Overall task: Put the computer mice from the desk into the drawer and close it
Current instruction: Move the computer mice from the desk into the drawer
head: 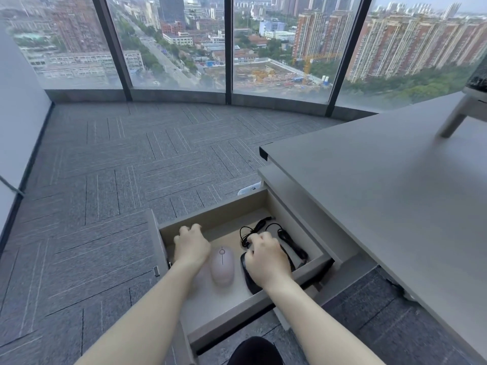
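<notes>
The drawer (210,219) under the desk (382,193) stands pulled out to the left. A pale pink mouse (222,267) lies on the drawer's floor, in the middle. To its right lies a black wired mouse (250,281), its black cable (290,238) looped toward the drawer's back corner. My right hand (267,256) rests on top of the black mouse with the fingers curled over it, hiding most of it. My left hand (191,246) hovers over the drawer's left part, blurred, with the fingers bent and apart and nothing seen in it.
The grey desk top fills the right side, with a grey stand leg (453,122) at its far end. Grey carpet (118,180) runs left of the drawer up to floor-to-ceiling windows. A white wall (18,127) is at the left. Something dark (254,351) sits at the bottom edge.
</notes>
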Motion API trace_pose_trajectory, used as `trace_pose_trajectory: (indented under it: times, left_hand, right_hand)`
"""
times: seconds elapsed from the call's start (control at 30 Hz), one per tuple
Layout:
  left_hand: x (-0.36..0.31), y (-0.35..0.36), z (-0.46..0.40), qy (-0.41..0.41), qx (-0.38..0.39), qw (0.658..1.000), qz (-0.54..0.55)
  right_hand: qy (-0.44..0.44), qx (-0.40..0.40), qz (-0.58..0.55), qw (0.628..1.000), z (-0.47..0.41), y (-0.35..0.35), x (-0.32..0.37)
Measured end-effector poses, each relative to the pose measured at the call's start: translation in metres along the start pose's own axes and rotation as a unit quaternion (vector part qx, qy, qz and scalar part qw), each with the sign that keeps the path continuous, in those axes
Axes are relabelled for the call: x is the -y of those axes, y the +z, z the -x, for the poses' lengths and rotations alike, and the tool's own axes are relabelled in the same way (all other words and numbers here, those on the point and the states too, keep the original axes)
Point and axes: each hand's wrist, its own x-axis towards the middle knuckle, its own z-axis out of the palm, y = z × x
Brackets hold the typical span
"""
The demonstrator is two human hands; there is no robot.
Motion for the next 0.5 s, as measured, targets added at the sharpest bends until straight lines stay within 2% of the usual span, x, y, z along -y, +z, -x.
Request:
trace_pose_trajectory:
  times: [0.13, 0.27, 0.37, 0.5]
  left_hand:
    - [0.006, -0.034, 0.019, 0.093, -0.113, 0.982, 0.118]
    - [0.045, -0.054, 0.046, 0.062, -0.183, 0.961, 0.200]
    - [0.084, -0.050, 0.057, -0.017, -0.142, 0.963, 0.229]
    - [0.116, -0.030, 0.075, -0.081, -0.016, 0.954, 0.288]
  right_hand:
    - [-0.089, 0.019, -0.066, 0.994, 0.047, 0.009, 0.035]
    - [-0.118, 0.034, -0.096, 0.988, 0.090, 0.021, 0.057]
    - [-0.130, 0.036, -0.107, 0.985, 0.117, 0.033, 0.062]
    - [-0.137, 0.072, -0.082, 0.985, 0.142, 0.047, 0.066]
